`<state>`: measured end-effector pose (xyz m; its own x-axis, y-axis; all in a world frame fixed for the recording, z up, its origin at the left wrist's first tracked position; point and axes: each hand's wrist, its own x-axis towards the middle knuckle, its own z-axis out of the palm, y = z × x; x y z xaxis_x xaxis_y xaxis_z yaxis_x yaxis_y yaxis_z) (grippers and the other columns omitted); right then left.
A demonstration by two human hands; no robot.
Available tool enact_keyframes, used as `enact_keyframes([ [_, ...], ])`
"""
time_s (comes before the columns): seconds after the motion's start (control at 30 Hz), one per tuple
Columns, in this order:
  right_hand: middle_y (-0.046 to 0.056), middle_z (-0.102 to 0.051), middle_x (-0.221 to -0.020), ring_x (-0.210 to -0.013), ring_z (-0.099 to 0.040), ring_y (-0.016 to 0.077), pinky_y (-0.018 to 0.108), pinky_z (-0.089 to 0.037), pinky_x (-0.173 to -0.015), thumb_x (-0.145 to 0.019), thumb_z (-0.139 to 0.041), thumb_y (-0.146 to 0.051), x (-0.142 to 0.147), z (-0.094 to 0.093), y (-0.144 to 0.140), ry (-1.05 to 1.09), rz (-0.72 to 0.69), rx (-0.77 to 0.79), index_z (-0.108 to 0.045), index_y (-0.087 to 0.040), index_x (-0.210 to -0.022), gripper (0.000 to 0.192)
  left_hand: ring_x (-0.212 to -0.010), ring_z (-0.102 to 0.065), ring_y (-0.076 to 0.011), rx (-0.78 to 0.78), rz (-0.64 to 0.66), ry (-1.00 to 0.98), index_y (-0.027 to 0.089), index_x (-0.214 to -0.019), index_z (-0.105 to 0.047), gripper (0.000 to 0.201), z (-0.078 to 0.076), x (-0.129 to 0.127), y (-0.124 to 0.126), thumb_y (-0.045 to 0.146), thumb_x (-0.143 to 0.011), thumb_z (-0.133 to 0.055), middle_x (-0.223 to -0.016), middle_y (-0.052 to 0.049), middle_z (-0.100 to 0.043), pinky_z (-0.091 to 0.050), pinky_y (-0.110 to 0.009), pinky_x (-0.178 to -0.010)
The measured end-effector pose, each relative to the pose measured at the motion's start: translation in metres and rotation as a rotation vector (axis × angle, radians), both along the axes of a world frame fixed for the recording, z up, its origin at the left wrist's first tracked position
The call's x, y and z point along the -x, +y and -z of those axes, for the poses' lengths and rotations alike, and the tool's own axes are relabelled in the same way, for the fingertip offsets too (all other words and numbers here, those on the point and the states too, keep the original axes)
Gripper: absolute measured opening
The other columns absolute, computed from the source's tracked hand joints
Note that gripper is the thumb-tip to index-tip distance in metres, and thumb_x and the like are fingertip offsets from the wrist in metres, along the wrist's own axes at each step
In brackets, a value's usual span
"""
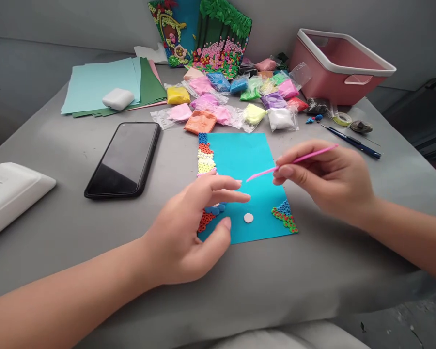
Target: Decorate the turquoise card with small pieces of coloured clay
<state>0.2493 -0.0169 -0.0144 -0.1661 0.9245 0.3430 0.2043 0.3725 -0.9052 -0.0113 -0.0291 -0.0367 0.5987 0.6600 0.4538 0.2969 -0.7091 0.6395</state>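
Note:
A blue sheet of paper (243,155) lies on the grey table, with small clay dots in blue, orange, white and yellow (205,156) down its left edge. At its lower right corner sits a patch of blue, green and red clay dots (285,217). One flat white clay disc (248,218) rests near the sheet's lower middle. My right hand (323,179) pinches a thin pink clay tool (261,173), its tip over the sheet. My left hand (203,223) is open above the sheet's left side, fingers apart, hiding part of the dotted border.
Behind the sheet are several bags of coloured clay (199,121), a pink basket (319,72) and decorated panels (221,39). A phone (123,160), a white device (14,194), coloured paper (94,82) and a white case (118,99) lie left. A dark blue pen-like tool (352,141) lies right.

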Motion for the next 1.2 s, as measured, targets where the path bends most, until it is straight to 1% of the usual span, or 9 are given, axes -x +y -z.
enact_keyframes([
  [0.1, 0.002, -0.082, -0.081, -0.073, -0.081, 0.0197, 0.027, -0.067, -0.064, -0.090, -0.078, -0.021, -0.005, 0.007, -0.016, -0.103, -0.024, -0.046, -0.076, -0.023, -0.093, 0.005, -0.119, -0.074, -0.0245, 0.059, -0.017, 0.095, 0.022, -0.134, -0.044, 0.043, 0.002, -0.003, 0.001, 0.020, -0.094, -0.060, -0.119, -0.010, -0.079, -0.035, -0.059, -0.125],
  [0.17, 0.002, -0.082, -0.081, -0.069, -0.079, 0.0192, 0.026, -0.064, -0.058, -0.087, -0.080, -0.019, -0.008, 0.008, -0.022, -0.207, -0.041, -0.125, -0.076, -0.025, -0.091, 0.008, -0.129, -0.068, -0.0256, 0.069, -0.017, 0.150, 0.023, -0.133, -0.043, 0.043, 0.003, -0.004, 0.001, 0.027, -0.095, -0.064, -0.119, -0.009, -0.079, -0.025, -0.063, -0.129],
  [0.3, 0.001, -0.078, -0.076, -0.070, -0.075, 0.0188, 0.032, -0.064, -0.067, -0.090, -0.074, -0.014, -0.008, 0.008, -0.017, -0.229, -0.262, -0.214, -0.077, -0.026, -0.096, 0.014, -0.133, -0.065, -0.0246, 0.064, 0.009, 0.208, 0.022, -0.132, -0.045, 0.042, 0.005, -0.003, 0.001, 0.032, -0.097, -0.066, -0.124, -0.009, -0.078, -0.028, -0.058, -0.128],
  [0.37, 0.001, -0.078, -0.078, -0.075, -0.074, 0.0188, 0.034, -0.063, -0.074, -0.091, -0.073, -0.013, -0.005, 0.009, -0.013, -0.229, -0.304, -0.221, -0.077, -0.026, -0.097, 0.015, -0.128, -0.068, -0.0237, 0.051, 0.016, 0.215, 0.021, -0.133, -0.045, 0.041, 0.005, -0.003, 0.002, 0.031, -0.098, -0.066, -0.124, -0.009, -0.077, -0.030, -0.056, -0.128],
  [0.6, 0.002, -0.077, -0.084, -0.080, -0.070, 0.0172, 0.033, -0.059, -0.074, -0.095, -0.069, -0.015, 0.002, 0.015, -0.008, -0.256, -0.276, -0.168, -0.071, -0.024, -0.093, 0.009, -0.115, -0.073, -0.0245, 0.024, 0.028, 0.230, 0.022, -0.130, -0.047, 0.038, 0.006, -0.004, 0.004, 0.032, -0.098, -0.064, -0.124, -0.007, -0.076, -0.037, -0.055, -0.123],
  [0.8, 0.003, -0.073, -0.084, -0.081, -0.067, 0.0170, 0.033, -0.056, -0.076, -0.098, -0.065, -0.017, 0.001, 0.015, -0.008, -0.289, -0.278, -0.142, -0.068, -0.024, -0.093, 0.009, -0.114, -0.073, -0.0243, 0.038, 0.021, 0.250, 0.023, -0.132, -0.046, 0.039, 0.004, -0.004, 0.004, 0.033, -0.098, -0.064, -0.125, -0.006, -0.075, -0.037, -0.054, -0.122],
  [1.0, 0.003, -0.071, -0.086, -0.081, -0.067, 0.0159, 0.031, -0.056, -0.076, -0.099, -0.062, -0.018, 0.001, 0.014, -0.009, -0.296, -0.264, -0.109, -0.066, -0.022, -0.093, 0.007, -0.132, -0.063, -0.0256, 0.013, 0.038, 0.272, 0.023, -0.130, -0.045, 0.037, 0.001, -0.004, 0.005, 0.031, -0.099, -0.064, -0.120, -0.003, -0.077, -0.036, -0.051, -0.121],
  [1.1, 0.003, -0.073, -0.086, -0.081, -0.067, 0.0155, 0.030, -0.056, -0.075, -0.098, -0.062, -0.016, 0.003, 0.014, -0.009, -0.308, -0.282, -0.108, -0.067, -0.022, -0.093, 0.009, -0.132, -0.063, -0.0249, 0.037, 0.037, 0.275, 0.024, -0.129, -0.045, 0.038, 0.001, -0.004, 0.005, 0.031, -0.098, -0.066, -0.120, -0.001, -0.077, -0.034, -0.050, -0.123],
  [1.2, 0.003, -0.073, -0.086, -0.079, -0.068, 0.0167, 0.031, -0.056, -0.072, -0.098, -0.063, -0.018, 0.003, 0.015, -0.010, -0.298, -0.226, -0.064, -0.067, -0.022, -0.091, 0.009, -0.132, -0.063, -0.0250, 0.048, 0.028, 0.268, 0.024, -0.128, -0.046, 0.037, 0.001, -0.005, 0.004, 0.030, -0.098, -0.066, -0.120, -0.001, -0.077, -0.033, -0.050, -0.123],
])
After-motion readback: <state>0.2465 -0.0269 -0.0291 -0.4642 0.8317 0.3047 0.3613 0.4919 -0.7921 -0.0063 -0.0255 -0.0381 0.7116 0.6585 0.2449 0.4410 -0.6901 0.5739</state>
